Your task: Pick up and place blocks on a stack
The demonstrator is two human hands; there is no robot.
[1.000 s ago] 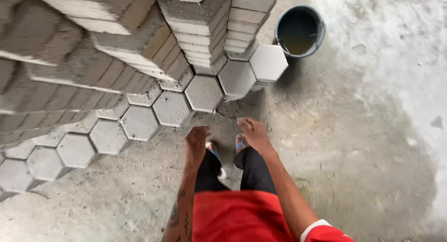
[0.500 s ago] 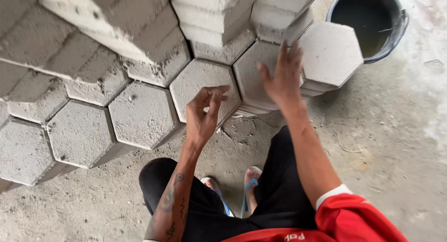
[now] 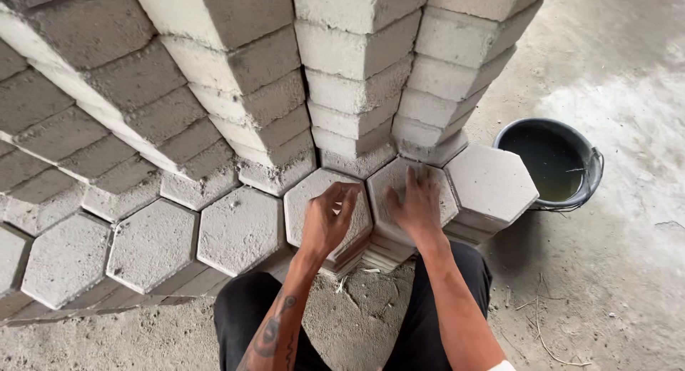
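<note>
Tall stacks of grey hexagonal concrete pavers rise in front of me, with a row of lower stacks along their foot. My left hand curls over the near edge of one low hexagonal paver. My right hand lies flat, fingers spread, on top of the neighbouring paver. Neither hand has lifted a paver. Another low stack stands just to the right of my right hand. My knees in black trousers are below the hands.
A black bucket holding dark water stands on the concrete floor at the right, close to the rightmost stack. More low hexagonal stacks run off to the left. Bits of straw and grit lie on the floor.
The view has pulled back and up from the stacks. My left hand has curled down onto the paver's edge, and my right hand has dropped flat onto the paver beside it.
</note>
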